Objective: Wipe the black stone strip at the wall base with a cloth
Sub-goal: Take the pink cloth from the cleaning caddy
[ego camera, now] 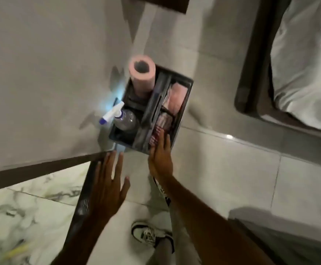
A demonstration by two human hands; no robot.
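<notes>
A dark caddy [182, 115] stands on the floor by the wall corner. It holds a pink roll [142, 77], a clear spray bottle [126, 119] with a white and blue nozzle, and pinkish folded cloths [176, 98]. My right hand [160, 155] reaches into the caddy's near compartment, with its fingertips on a striped pink cloth [155, 133]; whether it grips the cloth I cannot tell. My left hand [108, 184] hovers with fingers spread over the black stone strip [41, 169], which runs along the wall base and turns at the corner.
A bed with white sheets [304, 60] and a dark frame [251, 88] fills the right side. Marble flooring [22, 217] lies lower left, pale tiles [232, 169] under the caddy. My shoe [150, 234] is on the floor below my hands.
</notes>
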